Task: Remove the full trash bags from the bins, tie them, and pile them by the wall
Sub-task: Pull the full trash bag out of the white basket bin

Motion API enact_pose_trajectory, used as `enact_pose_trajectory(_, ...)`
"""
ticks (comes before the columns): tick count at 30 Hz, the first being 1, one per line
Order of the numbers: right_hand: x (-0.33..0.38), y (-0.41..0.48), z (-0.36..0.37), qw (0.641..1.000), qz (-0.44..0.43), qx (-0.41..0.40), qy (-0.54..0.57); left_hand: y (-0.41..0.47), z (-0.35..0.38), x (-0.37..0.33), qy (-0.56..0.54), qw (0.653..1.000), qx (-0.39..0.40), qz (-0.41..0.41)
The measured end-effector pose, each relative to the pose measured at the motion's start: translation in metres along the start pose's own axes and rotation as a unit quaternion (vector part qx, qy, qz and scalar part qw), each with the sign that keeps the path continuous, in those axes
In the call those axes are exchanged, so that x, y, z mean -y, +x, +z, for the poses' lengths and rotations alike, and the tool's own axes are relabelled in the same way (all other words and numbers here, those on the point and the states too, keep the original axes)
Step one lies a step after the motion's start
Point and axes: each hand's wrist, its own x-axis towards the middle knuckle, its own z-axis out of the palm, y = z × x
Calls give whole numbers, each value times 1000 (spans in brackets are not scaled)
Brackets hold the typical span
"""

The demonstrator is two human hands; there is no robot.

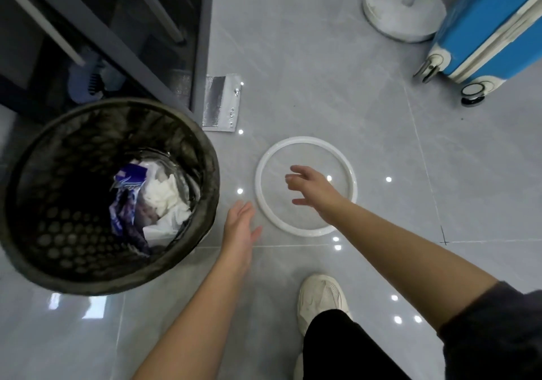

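Note:
A round dark bin (73, 256) with a perforated wall stands on the grey tile floor at the left. A thin clear trash bag (187, 186) lines it, holding white tissue and blue wrappers (129, 186). A white plastic ring (305, 143) lies flat on the floor to the right of the bin. My left hand (239, 227) is open, palm toward the bin, just beside its right rim and not touching it. My right hand (312, 191) hovers over the ring with fingers spread, holding nothing.
A dark glass cabinet (117, 27) stands behind the bin. A silver foil packet (220, 103) lies by its corner. A white fan base (401, 9) and a blue suitcase (492, 24) are at the top right. My shoe (319, 297) is on the floor below the ring.

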Motion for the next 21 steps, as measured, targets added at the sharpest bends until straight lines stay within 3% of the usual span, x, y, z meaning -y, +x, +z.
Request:
enact_pose_trajectory(3, 19, -11, 36, 998, 5, 60, 14, -18, -17, -2, -121, 992, -6, -33)
enact_pose_trajectory(9, 25, -18, 92, 991, 67, 107, 49, -41, -48, -7, -337, 939, -56, -51)
enact_pose_trajectory(15, 17, -22, 124, 991, 68, 113, 32, -48, -58, -7, -348, 932, -100, -28)
enact_pose_trajectory(21, 17, -37, 129, 990, 74, 81, 93, -79, -53, -9, -335, 939, -70, -22)
